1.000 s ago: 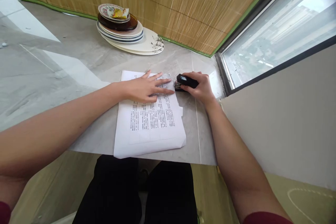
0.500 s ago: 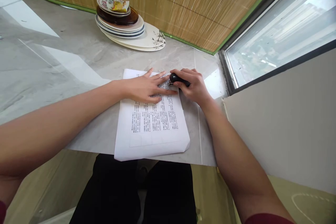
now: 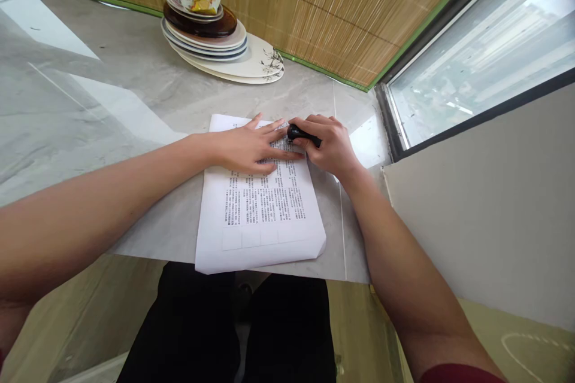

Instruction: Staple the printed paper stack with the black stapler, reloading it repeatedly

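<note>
Printed white sheets of paper (image 3: 265, 239) lie on the grey marbled tabletop, their near edge at the table's front edge. My left hand (image 3: 247, 148) rests flat on the upper part of the paper with its fingers spread. From the right, my right hand (image 3: 330, 142) is wrapped round a black stapler (image 3: 304, 134), whose head is over the paper's right side, close to my left fingertips. The lower part of the stapler is hidden by my right hand.
A stack of plates (image 3: 204, 42) with a yellow wrapper (image 3: 204, 5) on top stands at the back of the table (image 3: 135, 60). Behind it hangs a bamboo blind (image 3: 291, 6). A window (image 3: 480, 48) and a white wall (image 3: 485, 203) are at the right.
The stapler and my right hand have shifted very slightly left. My left hand stays spread on the paper. The view has tilted a little.
</note>
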Motion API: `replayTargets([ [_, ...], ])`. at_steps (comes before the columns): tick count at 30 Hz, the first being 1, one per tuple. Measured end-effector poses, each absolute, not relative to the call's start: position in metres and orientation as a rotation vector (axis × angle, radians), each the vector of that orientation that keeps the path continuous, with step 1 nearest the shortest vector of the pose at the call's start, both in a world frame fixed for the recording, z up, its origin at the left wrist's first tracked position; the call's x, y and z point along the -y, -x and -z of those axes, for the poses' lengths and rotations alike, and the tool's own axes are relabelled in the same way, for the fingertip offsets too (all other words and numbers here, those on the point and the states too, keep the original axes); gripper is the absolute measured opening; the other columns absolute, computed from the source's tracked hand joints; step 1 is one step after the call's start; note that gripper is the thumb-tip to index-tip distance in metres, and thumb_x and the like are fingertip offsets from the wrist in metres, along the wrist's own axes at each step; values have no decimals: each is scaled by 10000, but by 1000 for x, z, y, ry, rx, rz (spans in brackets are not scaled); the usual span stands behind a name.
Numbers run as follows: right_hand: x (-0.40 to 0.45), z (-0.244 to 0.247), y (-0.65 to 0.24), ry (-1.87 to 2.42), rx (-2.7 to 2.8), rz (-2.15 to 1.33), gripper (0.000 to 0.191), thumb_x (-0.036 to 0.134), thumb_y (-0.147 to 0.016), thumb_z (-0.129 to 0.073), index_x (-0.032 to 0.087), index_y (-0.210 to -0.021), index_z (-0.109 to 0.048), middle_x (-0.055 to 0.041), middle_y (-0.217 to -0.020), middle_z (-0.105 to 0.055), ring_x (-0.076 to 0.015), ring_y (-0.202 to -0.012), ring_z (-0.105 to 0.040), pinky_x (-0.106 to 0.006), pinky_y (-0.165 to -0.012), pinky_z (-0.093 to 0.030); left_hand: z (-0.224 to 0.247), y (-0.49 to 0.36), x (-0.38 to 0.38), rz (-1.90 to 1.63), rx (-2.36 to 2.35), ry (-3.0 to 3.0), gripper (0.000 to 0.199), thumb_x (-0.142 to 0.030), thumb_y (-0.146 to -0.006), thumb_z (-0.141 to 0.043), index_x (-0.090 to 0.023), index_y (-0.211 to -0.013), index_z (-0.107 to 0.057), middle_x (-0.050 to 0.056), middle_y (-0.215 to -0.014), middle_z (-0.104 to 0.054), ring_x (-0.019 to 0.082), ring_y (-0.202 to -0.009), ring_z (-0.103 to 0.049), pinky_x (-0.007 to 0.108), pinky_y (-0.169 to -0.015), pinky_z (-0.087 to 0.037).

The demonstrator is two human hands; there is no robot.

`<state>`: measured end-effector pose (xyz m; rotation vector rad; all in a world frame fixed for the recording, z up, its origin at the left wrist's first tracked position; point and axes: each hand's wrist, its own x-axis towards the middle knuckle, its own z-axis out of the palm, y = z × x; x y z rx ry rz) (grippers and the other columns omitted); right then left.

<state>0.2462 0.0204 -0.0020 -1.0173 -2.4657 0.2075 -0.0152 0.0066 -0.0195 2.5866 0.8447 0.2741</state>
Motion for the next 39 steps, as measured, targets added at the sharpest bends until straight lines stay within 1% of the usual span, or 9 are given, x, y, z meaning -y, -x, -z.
replayTargets([
  [15,-8,-5,-228,1101,2581,-51,243,167,-961,-594,305,-1068,-764,-72,-994,-732,-325,-1025,-608,-483,-923,-400,16,17,-10,-248,-786,-2620,596,-555,-958,-678,-441,-1543,-651,23,-1811,-370,449,-1700,-216,753,-1346,-98],
  [21,-20,-4,-256,1062,2572,-8,382,180,-941,-636,297,-1303,-677,-78,-1132,-765,-315,-1074,-634,-438,-897,-439,14,20,-7,-208,-794,-2665,605,-569,-995,-640,-467,-1590,-601,-1,-1845,-292,445,-1711,-194,725,-1351,-101],
  [24,-31,-3,-279,1119,2513,53,404,179,-916,-646,289,-1304,-671,-76,-1117,-769,-313,-1066,-663,-442,-908,-479,13,20,-6,-152,-782,-2690,598,-616,-1032,-566,-482,-1615,-570,-41,-1871,-189,445,-1716,-172,694,-1357,-92],
  [27,-33,-7,-289,1269,2335,179,366,199,-932,-633,282,-1285,-677,-87,-1089,-765,-332,-1078,-676,-488,-942,-509,15,20,-10,-252,-766,-2673,590,-666,-1072,-480,-458,-1617,-571,-18,-1843,-297,413,-1686,-287,656,-1346,-177],
  [29,-27,-13,-284,1338,2157,213,378,221,-952,-622,274,-1325,-658,-106,-1146,-761,-350,-1119,-679,-521,-960,-526,17,22,-19,-651,-822,-2552,588,-693,-1101,-408,-371,-1516,-672,56,-1680,-571,351,-1543,-516,579,-1291,-339],
  [31,-14,-20,-270,1335,2031,161,401,239,-957,-633,257,-1358,-634,-122,-1225,-751,-349,-1145,-687,-529,-977,-543,19,27,-31,-1253,-925,-2244,633,-731,-1105,-379,-262,-1184,-798,107,-1255,-798,273,-1186,-719,452,-1093,-528],
  [32,-6,-23,-260,1303,2006,103,401,244,-955,-646,249,-1355,-628,-122,-1245,-748,-338,-1146,-695,-519,-986,-549,20,30,-37,-1508,-975,-2036,652,-751,-1095,-397,-240,-968,-781,93,-1004,-796,231,-956,-732,385,-920,-573],
  [35,25,-31,-217,1133,2088,-191,334,262,-946,-691,246,-1275,-638,-81,-1199,-765,-276,-1093,-722,-438,-978,-569,21,38,-51,-1860,-1058,-1538,697,-749,-1083,-462,-239,-614,-540,-2,-556,-496,133,-472,-445,302,-494,-357],
  [39,66,-25,-167,1040,2262,-590,258,272,-926,-723,252,-1169,-639,-31,-1041,-772,-227,-931,-722,-350,-830,-564,22,41,-54,-1786,-1041,-1460,648,-626,-1078,-552,-231,-569,-489,-13,-508,-428,110,-420,-363,302,-440,-220],
])
